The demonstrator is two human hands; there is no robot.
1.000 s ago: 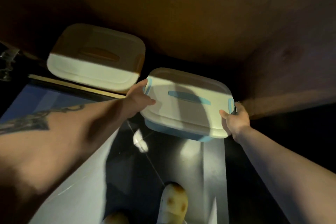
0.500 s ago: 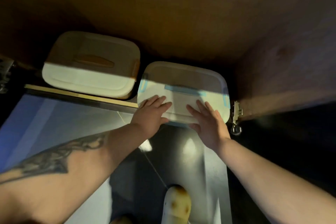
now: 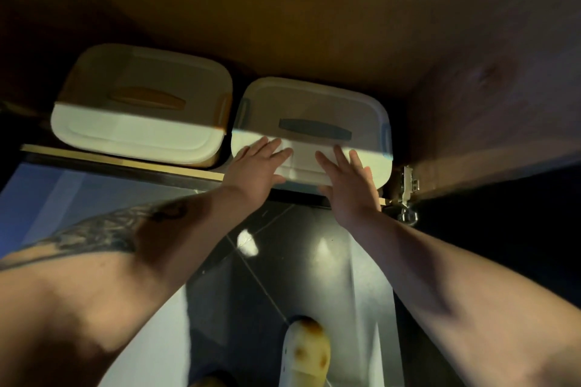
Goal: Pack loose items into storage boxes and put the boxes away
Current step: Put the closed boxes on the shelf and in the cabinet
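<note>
Both hands lie flat with straight fingers on the near edge of the blue box [image 3: 314,110]: left hand [image 3: 256,166], right hand [image 3: 345,182]. They grip nothing.

I look into a dark wooden cupboard [image 3: 314,9], its brown inner wall in shadow above me. A pale strip edges the shelf [image 3: 119,163]. A metal hinge [image 3: 407,192] sits on the right side panel. Below, the dark glossy floor [image 3: 283,261] shows tile lines and bright light reflections.
</note>
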